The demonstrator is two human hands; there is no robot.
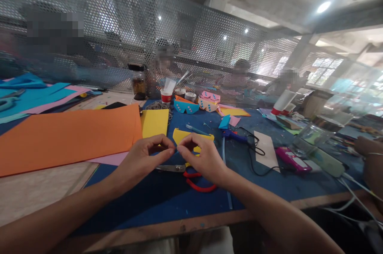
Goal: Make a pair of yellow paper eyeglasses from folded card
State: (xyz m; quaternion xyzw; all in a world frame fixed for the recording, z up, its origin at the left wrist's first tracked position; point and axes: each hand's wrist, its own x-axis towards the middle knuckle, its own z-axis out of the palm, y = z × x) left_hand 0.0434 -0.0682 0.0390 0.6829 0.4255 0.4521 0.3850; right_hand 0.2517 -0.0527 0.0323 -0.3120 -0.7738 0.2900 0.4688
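My left hand (149, 152) and my right hand (202, 156) meet fingertip to fingertip above the blue mat (134, 206). Each one pinches thumb against index finger; whatever lies between the tips is too small to make out. Just behind them is a yellow cut-out piece (182, 135), partly covered by my right hand. Scissors with red and yellow handles (200, 186) lie below the hands, blades pointing left. A yellow sheet (155, 122) and a large orange sheet (74, 136) are to the left.
Paper masks (186, 106), a red cup (166, 96) and a dark-lidded jar (137, 80) stand at the back. A blue glue gun (235, 135) with a black cord, a magenta box (293, 160) and a glass jar (317, 134) are right. Another person's hand (371, 150) shows far right.
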